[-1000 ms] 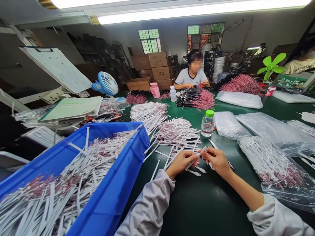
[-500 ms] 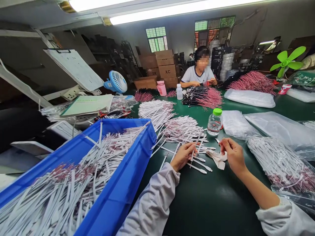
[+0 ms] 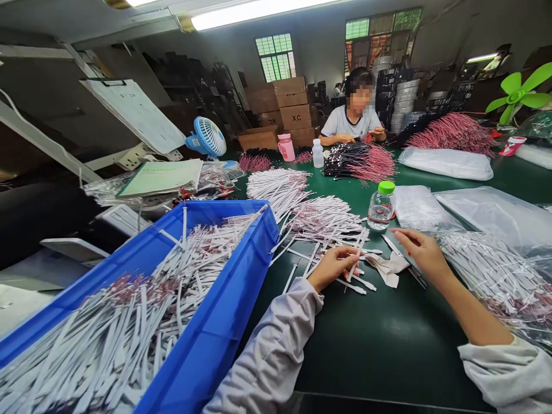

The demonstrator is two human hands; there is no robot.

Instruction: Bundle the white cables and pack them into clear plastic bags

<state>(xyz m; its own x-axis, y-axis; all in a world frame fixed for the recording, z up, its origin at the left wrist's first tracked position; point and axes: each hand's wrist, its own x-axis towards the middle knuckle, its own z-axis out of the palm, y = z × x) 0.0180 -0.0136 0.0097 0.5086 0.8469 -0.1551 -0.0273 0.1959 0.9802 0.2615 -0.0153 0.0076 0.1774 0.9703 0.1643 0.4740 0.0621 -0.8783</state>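
Evidently the work is partway through a run of many like pieces, with one flat white cable (image 3: 361, 245) raised in the left hand (image 3: 336, 266), its thumb and fingers pinching it around the middle so that it slants above the worktop (image 3: 366, 339). The right hand (image 3: 420, 253) is apart from that cable, over a slim metallic tool (image 3: 414, 273) lying on the green surface; its fingers are bent with the tips close together, and I cannot tell whether they grip anything or touch the tool. Between the hands lies a crumpled pale cloth (image 3: 389, 269), just beside a few loose white cables (image 3: 354, 288) that are spread near the left fingers. Beyond them, two heaps stand on the worktop: a nearer pile of white cables (image 3: 325, 218) with reddish wire ends and a farther pile (image 3: 276, 187), both gathered into rough bundles. To the left, a blue plastic bin (image 3: 215, 328) holds a great mass of similar cables, and to the right a clear plastic bag (image 3: 491, 276) has another batch in it. Judging by this layout, the bagged batch is probably finished, while the held cable and the loose ones seem to be in hand; whether the bin and heaps are done or waiting cannot be told.
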